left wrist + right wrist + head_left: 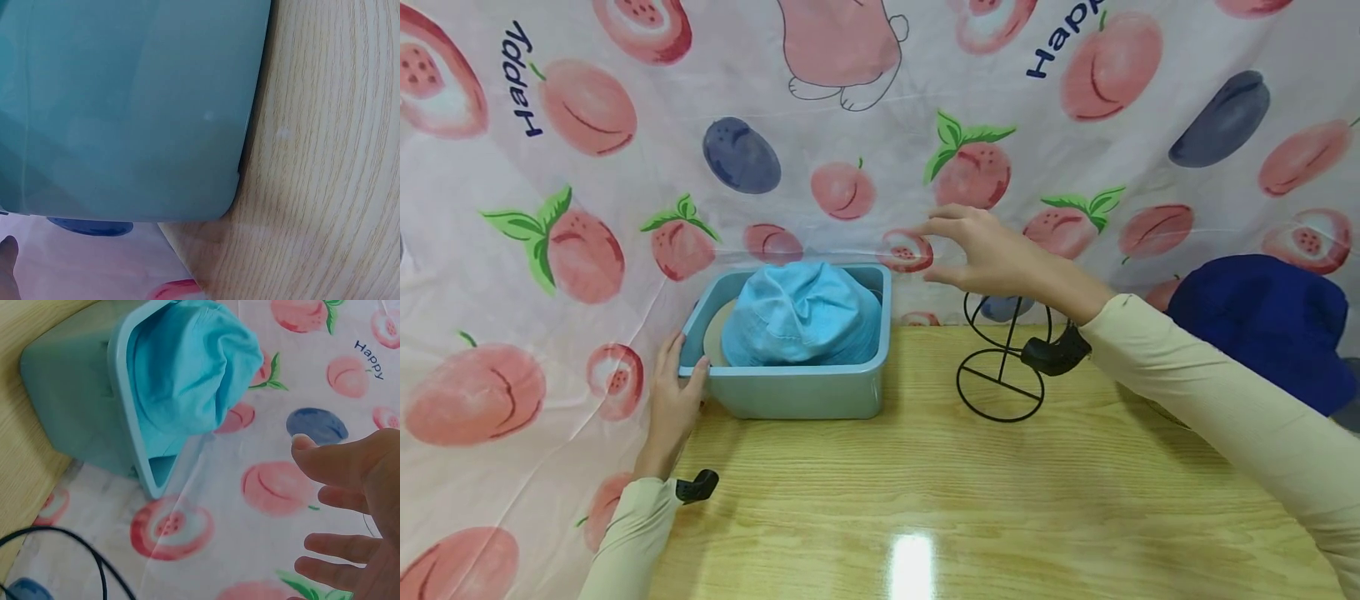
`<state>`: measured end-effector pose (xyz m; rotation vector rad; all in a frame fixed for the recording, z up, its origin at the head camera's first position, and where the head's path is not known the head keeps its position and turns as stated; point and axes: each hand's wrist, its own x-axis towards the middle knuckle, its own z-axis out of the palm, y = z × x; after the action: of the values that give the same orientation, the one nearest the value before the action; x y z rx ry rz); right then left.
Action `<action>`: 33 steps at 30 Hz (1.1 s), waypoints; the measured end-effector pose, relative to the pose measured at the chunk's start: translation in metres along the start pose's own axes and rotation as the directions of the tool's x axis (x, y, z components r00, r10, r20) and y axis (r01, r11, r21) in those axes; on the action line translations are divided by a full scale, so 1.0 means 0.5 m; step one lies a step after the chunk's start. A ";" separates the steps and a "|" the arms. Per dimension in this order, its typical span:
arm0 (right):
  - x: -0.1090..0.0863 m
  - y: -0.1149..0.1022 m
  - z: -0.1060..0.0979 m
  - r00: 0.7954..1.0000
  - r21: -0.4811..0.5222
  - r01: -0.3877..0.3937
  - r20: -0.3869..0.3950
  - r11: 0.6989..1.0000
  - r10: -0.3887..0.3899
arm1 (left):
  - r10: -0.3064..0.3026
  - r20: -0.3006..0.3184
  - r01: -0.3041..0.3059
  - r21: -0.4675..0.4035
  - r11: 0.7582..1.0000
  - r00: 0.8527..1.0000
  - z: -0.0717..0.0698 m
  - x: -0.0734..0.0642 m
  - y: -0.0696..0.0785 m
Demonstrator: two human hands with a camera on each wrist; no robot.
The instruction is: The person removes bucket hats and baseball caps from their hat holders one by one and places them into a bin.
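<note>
A light blue bucket hat (801,312) sits in a grey-green plastic bin (797,393), its crown above the rim. A beige curved edge (718,333) shows beside it, mostly hidden under the hat. My left hand (673,404) touches the bin's left front corner, fingers along the side and thumb at the front. In the left wrist view the bin's wall (137,112) fills much of the picture. My right hand (981,250) is raised right of the bin with nothing in it, fingers and thumb spread apart. The right wrist view shows that hand (356,506) apart from the hat (194,369).
A black wire stand (1000,379) with round hoops stands on the wooden table (1000,500), partly behind my right wrist. At the right is a dark blue hat (1262,325), partly covered by my sleeve. A peach-print cloth (865,150) hangs behind and along the left.
</note>
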<state>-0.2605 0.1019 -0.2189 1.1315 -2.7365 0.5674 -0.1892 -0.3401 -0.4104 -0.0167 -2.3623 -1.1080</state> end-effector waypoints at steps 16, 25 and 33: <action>-0.067 0.045 -0.026 0.999 -0.052 -0.021 -0.030 0.998 0.020 | -0.009 0.001 0.009 0.009 1.000 1.000 -0.002 -0.001 -0.002; -0.102 0.050 -0.044 0.998 -0.126 -0.011 -0.056 0.992 0.004 | -0.020 0.018 0.019 0.020 1.000 1.000 -0.002 -0.002 0.001; -0.133 0.060 -0.062 0.998 -0.151 0.002 -0.065 0.989 -0.012 | -0.019 0.016 0.019 0.027 0.999 1.000 -0.002 -0.004 0.000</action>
<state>-0.2350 0.1768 -0.2159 1.0664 -2.6670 0.3822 -0.1869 -0.3404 -0.4111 0.0066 -2.3957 -1.0893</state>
